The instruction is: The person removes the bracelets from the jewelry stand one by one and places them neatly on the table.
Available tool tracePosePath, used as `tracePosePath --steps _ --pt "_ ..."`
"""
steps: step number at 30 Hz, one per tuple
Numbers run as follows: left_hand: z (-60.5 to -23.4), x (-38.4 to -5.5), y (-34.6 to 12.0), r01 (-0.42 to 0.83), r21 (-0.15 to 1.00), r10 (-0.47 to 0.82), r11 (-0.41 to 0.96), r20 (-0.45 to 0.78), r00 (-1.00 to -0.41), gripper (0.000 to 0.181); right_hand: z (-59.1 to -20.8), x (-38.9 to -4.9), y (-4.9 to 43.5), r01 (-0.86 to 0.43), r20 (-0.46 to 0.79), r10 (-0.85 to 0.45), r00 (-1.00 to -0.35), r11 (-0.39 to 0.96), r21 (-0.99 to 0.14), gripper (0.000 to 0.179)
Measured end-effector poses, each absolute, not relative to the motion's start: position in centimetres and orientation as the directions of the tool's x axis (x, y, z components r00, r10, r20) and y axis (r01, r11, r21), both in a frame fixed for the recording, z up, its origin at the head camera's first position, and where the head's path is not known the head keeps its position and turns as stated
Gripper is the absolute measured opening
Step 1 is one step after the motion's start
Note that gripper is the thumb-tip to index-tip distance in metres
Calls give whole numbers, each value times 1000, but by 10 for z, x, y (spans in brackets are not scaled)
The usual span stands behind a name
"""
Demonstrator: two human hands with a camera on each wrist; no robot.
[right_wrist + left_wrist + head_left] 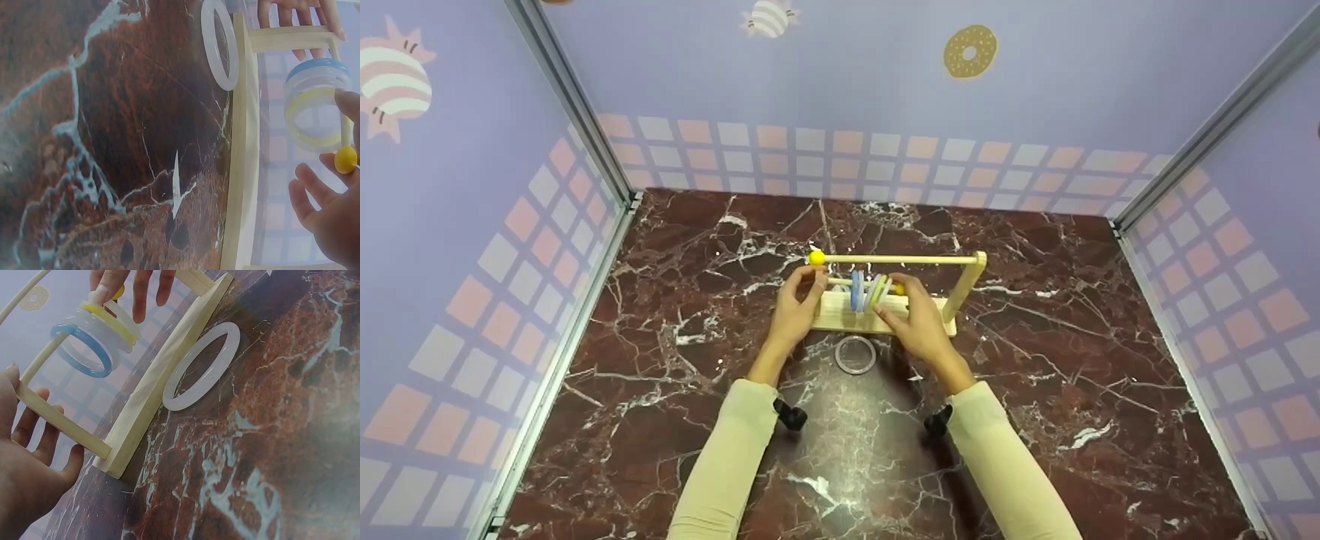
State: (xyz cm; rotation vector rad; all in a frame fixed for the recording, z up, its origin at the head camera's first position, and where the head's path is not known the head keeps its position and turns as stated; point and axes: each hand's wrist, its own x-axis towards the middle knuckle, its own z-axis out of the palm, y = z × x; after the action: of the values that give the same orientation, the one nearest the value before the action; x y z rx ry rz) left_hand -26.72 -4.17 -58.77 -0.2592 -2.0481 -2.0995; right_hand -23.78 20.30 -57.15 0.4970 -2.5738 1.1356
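A light wooden bangle stand [840, 311] has two rods, each tipped with a yellow ball [817, 257]. My left hand [796, 304] grips the top of its left post [62, 419], thumb in front and fingers behind. Blue [84, 354], clear, yellow [109, 323] and whitish bangles hang on the lower rod [44, 357]. At that rod's right end, my right hand [915, 319] pinches the outermost bangles, thumb on their near side, close to the yellow ball [345, 160]. A pale translucent bangle [855, 355] lies flat on the table before the base.
The upper rod [900, 259] runs above both hands from the tall right post [964, 289]. Dark red marble-patterned table [1072, 360] lies around the stand. Lilac panels [855, 67] with pink and white squares enclose the back and sides.
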Motion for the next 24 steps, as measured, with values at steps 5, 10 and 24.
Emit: tracePosePath --steps 5,10,24 --pt "-588 -268 -40 274 960 -18 -48 274 -962 27 -569 -238 205 -413 379 -197 -904 634 -654 64" --pt "-587 -268 -40 267 963 -5 -33 267 -964 26 -564 -238 206 -391 357 -195 -914 662 -639 61" --pt "-592 -269 -43 276 960 -4 -41 276 -961 28 -557 -238 211 -375 382 -150 -912 684 -626 64"
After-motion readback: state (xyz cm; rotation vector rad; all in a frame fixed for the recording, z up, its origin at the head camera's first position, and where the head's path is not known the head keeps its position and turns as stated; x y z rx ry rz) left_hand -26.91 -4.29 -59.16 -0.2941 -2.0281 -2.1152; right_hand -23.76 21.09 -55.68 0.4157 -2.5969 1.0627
